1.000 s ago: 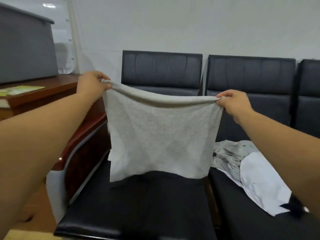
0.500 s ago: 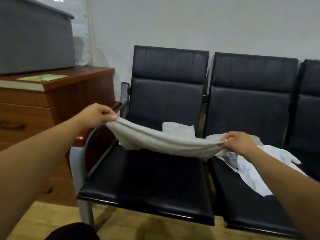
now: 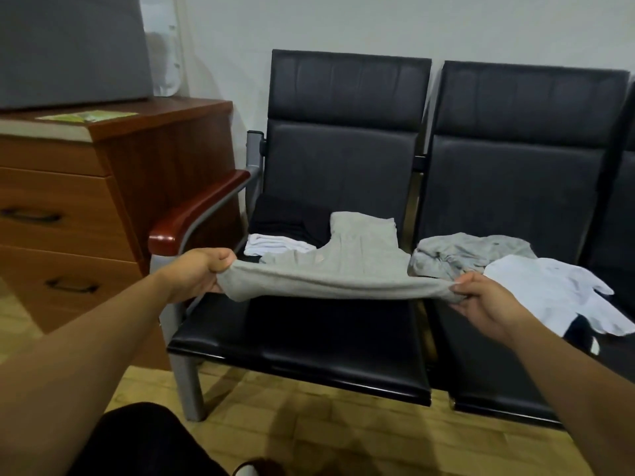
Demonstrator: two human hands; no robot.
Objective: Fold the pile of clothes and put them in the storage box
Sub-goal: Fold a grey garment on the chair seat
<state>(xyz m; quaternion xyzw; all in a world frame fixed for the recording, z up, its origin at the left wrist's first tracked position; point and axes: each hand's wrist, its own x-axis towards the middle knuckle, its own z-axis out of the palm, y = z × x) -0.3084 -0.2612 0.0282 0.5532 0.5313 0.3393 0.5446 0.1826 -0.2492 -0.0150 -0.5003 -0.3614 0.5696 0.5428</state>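
My left hand [image 3: 197, 273] and right hand [image 3: 488, 304] each pinch one end of the grey knit garment [image 3: 343, 269], holding it taut just above the left chair seat [image 3: 326, 338]. Its far part drapes toward the seat's back, beside a folded white cloth [image 3: 275, 243] and a folded black piece [image 3: 285, 218]. The unfolded pile [image 3: 464, 252] lies right of that seat, and the grey storage box [image 3: 68, 46] is up to its left. The fabric looks light, soft and limp. I'd keep hold of the corners of the near edge, since slack will sag.
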